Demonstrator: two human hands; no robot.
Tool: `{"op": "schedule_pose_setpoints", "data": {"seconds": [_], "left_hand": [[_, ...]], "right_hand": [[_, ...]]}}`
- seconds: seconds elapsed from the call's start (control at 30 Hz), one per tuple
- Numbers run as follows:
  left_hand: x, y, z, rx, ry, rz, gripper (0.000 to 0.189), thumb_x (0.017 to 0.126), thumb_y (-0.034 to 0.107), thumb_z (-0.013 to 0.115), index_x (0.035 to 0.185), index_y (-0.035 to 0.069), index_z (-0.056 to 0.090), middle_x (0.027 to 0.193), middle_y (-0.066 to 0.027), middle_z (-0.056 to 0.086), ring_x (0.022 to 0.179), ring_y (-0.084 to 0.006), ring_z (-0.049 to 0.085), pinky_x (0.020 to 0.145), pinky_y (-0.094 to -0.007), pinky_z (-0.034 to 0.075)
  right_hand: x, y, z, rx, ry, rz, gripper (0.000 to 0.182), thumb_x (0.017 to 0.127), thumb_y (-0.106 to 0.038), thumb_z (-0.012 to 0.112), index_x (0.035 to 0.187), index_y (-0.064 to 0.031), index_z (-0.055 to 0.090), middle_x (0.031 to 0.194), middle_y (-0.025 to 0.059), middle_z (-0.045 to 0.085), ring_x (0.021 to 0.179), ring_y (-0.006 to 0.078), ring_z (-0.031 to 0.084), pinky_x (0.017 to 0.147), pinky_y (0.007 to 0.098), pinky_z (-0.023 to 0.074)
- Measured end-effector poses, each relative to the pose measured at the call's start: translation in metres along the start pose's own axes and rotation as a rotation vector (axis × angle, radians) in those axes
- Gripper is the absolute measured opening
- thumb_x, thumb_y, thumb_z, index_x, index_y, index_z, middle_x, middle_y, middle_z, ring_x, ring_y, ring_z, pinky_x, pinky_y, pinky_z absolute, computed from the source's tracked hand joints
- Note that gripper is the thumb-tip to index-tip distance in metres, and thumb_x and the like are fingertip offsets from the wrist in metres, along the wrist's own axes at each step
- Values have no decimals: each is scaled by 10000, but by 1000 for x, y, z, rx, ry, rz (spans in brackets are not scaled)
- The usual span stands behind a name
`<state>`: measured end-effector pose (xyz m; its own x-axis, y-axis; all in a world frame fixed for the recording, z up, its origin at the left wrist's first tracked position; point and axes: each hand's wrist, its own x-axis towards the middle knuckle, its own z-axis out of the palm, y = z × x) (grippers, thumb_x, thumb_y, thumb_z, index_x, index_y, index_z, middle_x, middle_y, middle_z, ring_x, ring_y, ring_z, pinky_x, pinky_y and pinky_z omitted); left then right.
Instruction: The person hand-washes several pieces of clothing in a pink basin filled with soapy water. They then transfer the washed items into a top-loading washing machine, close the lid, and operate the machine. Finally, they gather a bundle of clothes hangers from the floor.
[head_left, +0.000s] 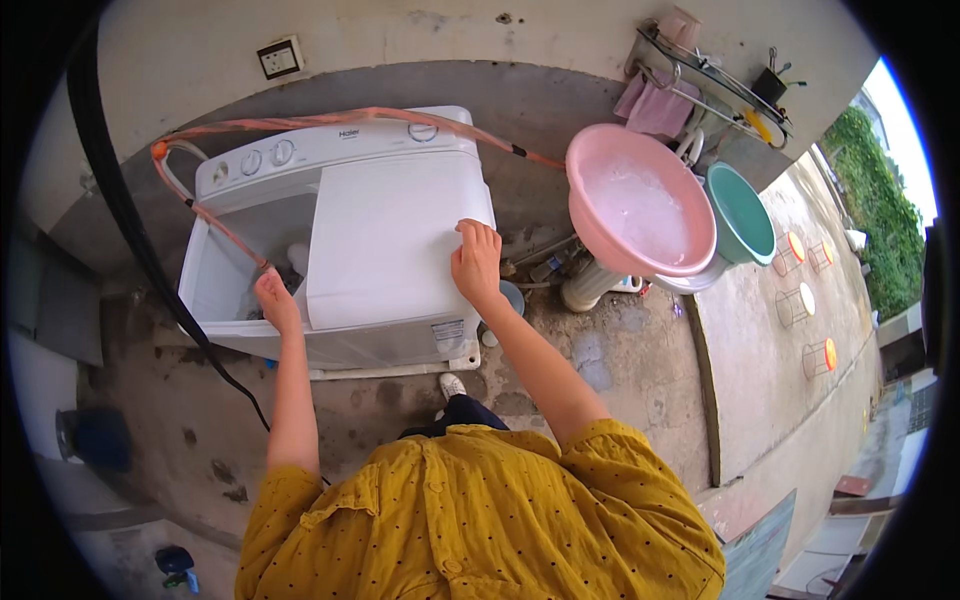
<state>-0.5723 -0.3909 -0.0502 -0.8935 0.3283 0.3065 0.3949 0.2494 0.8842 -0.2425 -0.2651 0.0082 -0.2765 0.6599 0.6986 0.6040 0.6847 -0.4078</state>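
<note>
A white Haier twin-tub washing machine (397, 232) stands against the wall before me. Its left tub is uncovered, with laundry (298, 259) partly visible inside, and a white lid covers the right part. My left hand (276, 300) grips the end of an orange hose (232, 238) over the near part of the uncovered tub. The hose runs from there up to the left, along the control panel and on to the right, behind a pink basin. My right hand (478, 259) is at the right edge of the lid, fingers slightly bent, holding nothing that I can see.
To the right, the pink basin (576, 196) holds sudsy water, beside a green basin (766, 238). A wall shelf (720, 79) carries towels and brushes. A thick black cable or strap (142, 232) crosses the left side. Several stools (806, 298) stand farther right.
</note>
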Motion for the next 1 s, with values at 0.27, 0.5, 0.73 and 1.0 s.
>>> {"op": "schedule_pose_setpoints", "data": {"seconds": [0.27,0.5,0.73,1.0], "left_hand": [[-36,24,17,155,-118,76,435,915,452,513,955,27,596,913,-105,648,859,-273,611,766,-378,468],[-35,22,14,176,-97,122,433,928,447,483,902,34,612,899,-110,640,839,-290,608,748,-392,462],[-33,16,16,231,-88,121,437,930,447,468,907,34,612,910,-115,639,848,-305,605,742,-406,459],[-35,21,15,200,-108,87,428,932,445,469,896,42,607,889,-106,641,843,-307,601,738,-403,455]], "right_hand": [[-10,3,-3,-13,-17,27,352,675,42,551,1016,-30,501,1020,109,545,989,290,509,887,413,363],[-7,5,0,27,5,18,307,684,58,521,975,-39,509,951,113,552,930,298,519,835,404,373],[-6,4,1,53,7,9,279,686,62,510,945,-41,513,922,111,554,905,301,518,809,400,377],[-8,8,2,34,-19,-9,284,662,49,557,930,-39,524,931,92,547,912,283,524,823,406,385]]}}
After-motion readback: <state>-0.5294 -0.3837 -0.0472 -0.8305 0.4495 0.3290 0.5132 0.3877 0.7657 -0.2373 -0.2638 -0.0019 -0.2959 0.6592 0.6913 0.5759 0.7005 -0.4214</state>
